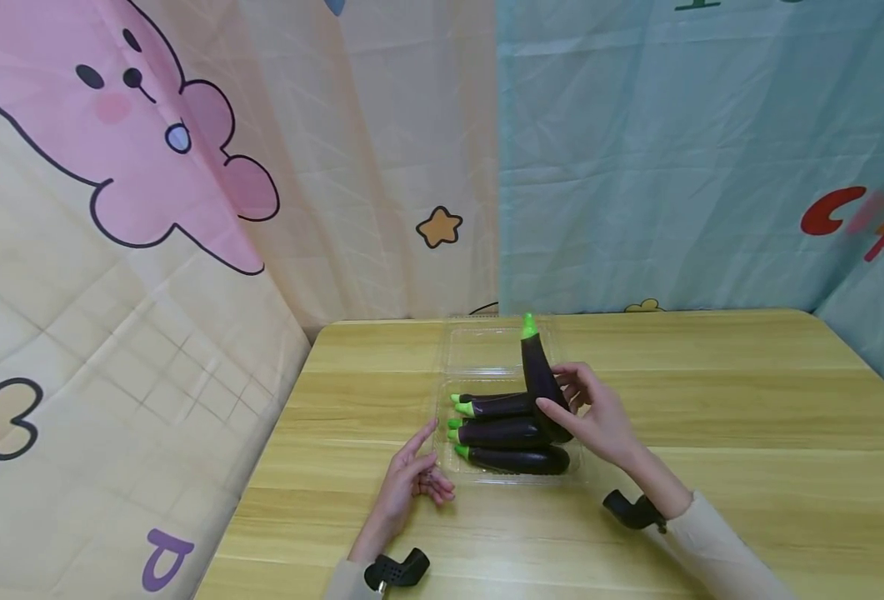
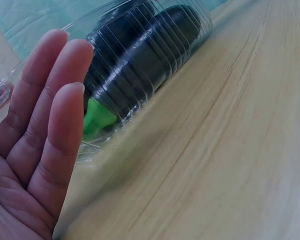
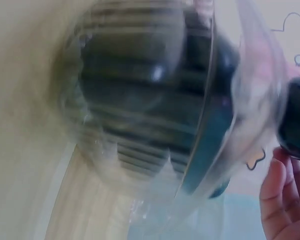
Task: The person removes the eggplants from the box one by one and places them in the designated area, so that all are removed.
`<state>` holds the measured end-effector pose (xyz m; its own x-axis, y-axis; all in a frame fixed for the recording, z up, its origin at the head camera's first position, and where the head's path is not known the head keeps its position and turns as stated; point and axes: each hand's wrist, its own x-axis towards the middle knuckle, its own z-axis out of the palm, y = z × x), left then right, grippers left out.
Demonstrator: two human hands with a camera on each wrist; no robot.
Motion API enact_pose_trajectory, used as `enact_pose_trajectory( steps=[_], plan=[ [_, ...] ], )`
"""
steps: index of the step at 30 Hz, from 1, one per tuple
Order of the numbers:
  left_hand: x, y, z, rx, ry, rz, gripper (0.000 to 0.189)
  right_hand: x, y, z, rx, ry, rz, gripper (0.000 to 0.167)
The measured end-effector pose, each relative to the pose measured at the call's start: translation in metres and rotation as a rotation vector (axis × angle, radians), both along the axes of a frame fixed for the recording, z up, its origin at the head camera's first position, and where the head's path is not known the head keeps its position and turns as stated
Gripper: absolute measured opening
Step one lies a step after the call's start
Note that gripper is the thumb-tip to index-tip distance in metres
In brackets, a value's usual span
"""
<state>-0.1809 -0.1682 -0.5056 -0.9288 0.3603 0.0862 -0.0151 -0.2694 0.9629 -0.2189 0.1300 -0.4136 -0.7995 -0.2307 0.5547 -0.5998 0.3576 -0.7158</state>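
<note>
Several dark purple eggplants (image 1: pixel 512 460) with bright green stems lie side by side in a clear plastic container (image 1: pixel 479 478), stems to the left. My right hand (image 1: pixel 595 417) holds one eggplant (image 1: pixel 536 367) between thumb and fingers, tilted up over the container's right part, stem pointing away from me. In the right wrist view, the dark end of that eggplant (image 3: pixel 296 120) shows at the fingertips. My left hand (image 1: pixel 406 483) is at the container's left side, index finger extended along its edge. Its fingers look straight in the left wrist view, holding nothing; contact with the plastic is unclear.
The container's transparent lid (image 1: pixel 486 350) lies folded back toward the table's far edge. Everything stands on a wooden table (image 1: pixel 749 400). Printed curtains (image 1: pixel 382 167) hang behind it and at the left. A black wrist camera sits on each forearm.
</note>
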Motion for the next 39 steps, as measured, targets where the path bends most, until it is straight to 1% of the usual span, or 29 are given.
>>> enact_pose_trajectory(
  steps=[4, 8, 14, 16, 17, 23, 26, 32, 36, 39],
  plan=[
    [0.001, 0.000, 0.001, -0.004, 0.002, 0.000, 0.060, 0.004, 0.004, 0.013, -0.059, -0.021, -0.044, 0.037],
    [0.002, -0.001, 0.001, -0.010, 0.003, 0.000, 0.059, 0.000, 0.008, 0.015, -0.103, -0.035, -0.097, 0.036],
    [0.002, -0.001, 0.001, -0.006, -0.005, 0.000, 0.060, -0.010, 0.015, 0.012, -0.130, -0.060, -0.169, 0.036],
    [0.002, -0.001, 0.001, -0.006, -0.004, 0.002, 0.060, -0.017, 0.018, 0.009, -0.131, -0.066, -0.194, 0.036],
    [0.002, -0.001, 0.001, -0.006, -0.003, 0.003, 0.060, -0.022, 0.020, 0.005, -0.129, -0.070, -0.209, 0.036],
    [0.002, -0.001, 0.000, -0.005, 0.004, 0.009, 0.061, -0.060, 0.038, -0.025, -0.114, -0.125, -0.288, 0.044],
    [0.001, -0.001, -0.001, -0.005, 0.006, 0.007, 0.061, -0.071, 0.044, -0.030, -0.076, -0.160, -0.318, 0.047],
    [0.001, 0.000, 0.000, -0.012, 0.003, 0.007, 0.061, -0.089, 0.054, -0.035, 0.070, -0.241, -0.372, 0.056],
    [0.001, 0.000, 0.000, -0.013, 0.001, 0.005, 0.061, -0.096, 0.059, -0.035, 0.156, -0.285, -0.391, 0.062],
    [0.001, 0.000, 0.001, -0.012, 0.002, 0.006, 0.061, -0.099, 0.061, -0.036, 0.214, -0.312, -0.410, 0.063]
  ],
)
